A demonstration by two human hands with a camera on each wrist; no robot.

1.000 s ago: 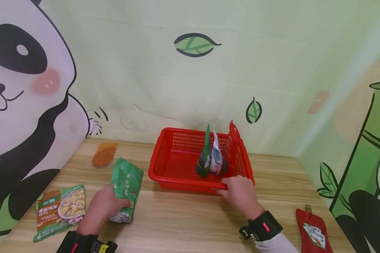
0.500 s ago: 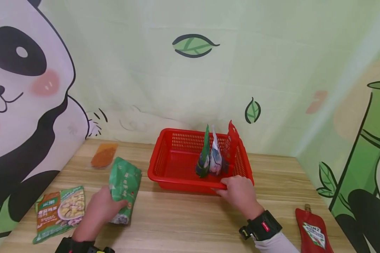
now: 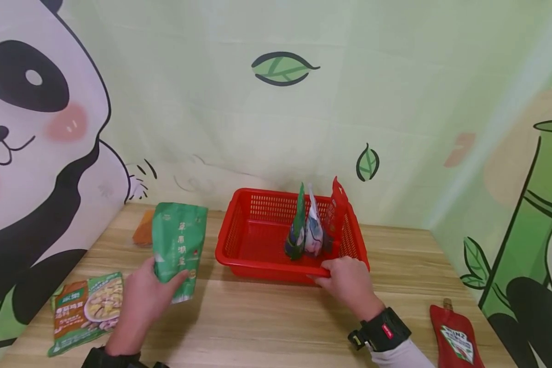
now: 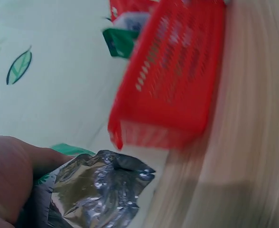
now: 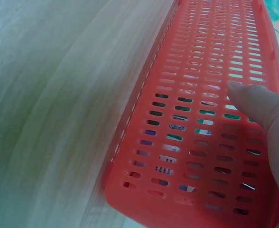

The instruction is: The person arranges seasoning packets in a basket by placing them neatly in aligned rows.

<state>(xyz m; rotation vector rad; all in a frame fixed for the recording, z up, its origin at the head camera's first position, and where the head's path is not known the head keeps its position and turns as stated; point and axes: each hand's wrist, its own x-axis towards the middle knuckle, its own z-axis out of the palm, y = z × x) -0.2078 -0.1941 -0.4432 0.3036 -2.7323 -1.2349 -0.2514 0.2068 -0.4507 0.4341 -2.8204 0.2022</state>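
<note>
My left hand [image 3: 144,296] grips a green pouch [image 3: 179,240] by its lower left side, thumb across the front, and holds it upright above the table. In the left wrist view the pouch's silvery foil bottom [image 4: 101,190] shows beside the hand. With my right hand [image 3: 349,281] I hold the front rim of a red plastic basket [image 3: 267,268]; the thumb [image 5: 253,97] lies on its slotted outer wall. Inside the basket, toward its right end, stand a green packet [image 3: 296,230], a white packet [image 3: 314,230] and a red packet [image 3: 337,214].
An orange-brown packet [image 3: 142,230] lies at the back left, partly hidden by the green pouch. Nearer me on the left is a brown-and-green food packet [image 3: 87,312]. A red Heinz pouch with a spout [image 3: 457,335] lies at the right. A printed cloth backdrop rises behind the table.
The green pouch has been raised and straightened, its printed front now facing me, and covers part of the orange-brown packet. My right hand and the basket have stayed in place.
</note>
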